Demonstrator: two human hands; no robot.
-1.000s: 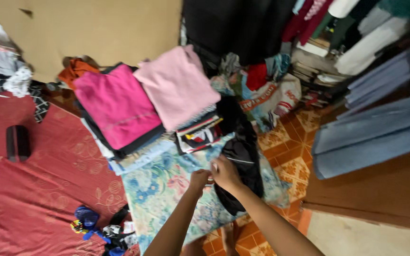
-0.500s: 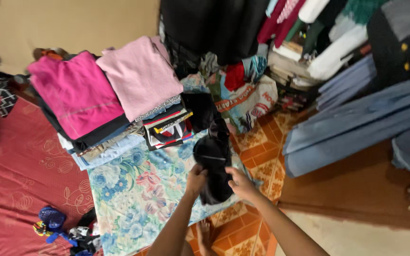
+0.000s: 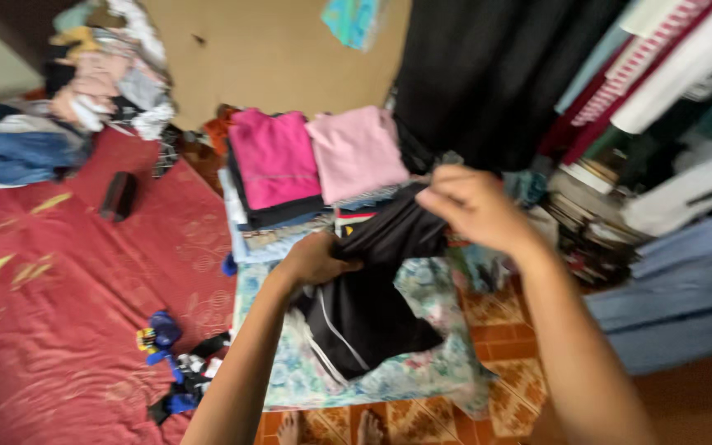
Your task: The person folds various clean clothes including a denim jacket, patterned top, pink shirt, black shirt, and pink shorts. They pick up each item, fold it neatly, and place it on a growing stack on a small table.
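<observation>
Gripping a black garment [image 3: 372, 305] with both hands, the person holds it above a floral cloth [image 3: 422, 375] spread on the floor. The left hand [image 3: 316, 259] is clenched on the garment's near-left edge; the right hand [image 3: 475, 206] pinches its upper far corner and lifts it, so the fabric runs slanted between the two hands. The lower part of the garment, with white stripes along one side, lies on the floral cloth.

Just beyond the hands, two folded stacks stand side by side: a bright pink folded top [image 3: 274, 156] on the left and a pale pink folded top [image 3: 356, 152] on the right, each on further folded items. A red mat [image 3: 67, 280] covers the floor to the left. On it lie a small dark case [image 3: 119, 195] at the far side and a blue and black bundle [image 3: 170, 363] at the near side, close to the floral cloth. A loose heap of clothes [image 3: 84, 82] sits at the far left. Dark hanging clothes [image 3: 488, 74] fill the far right, with stacked items below them. Orange patterned tiles [image 3: 496, 309] show to the right of the floral cloth. Bare toes [image 3: 331, 428] are visible at the near edge.
</observation>
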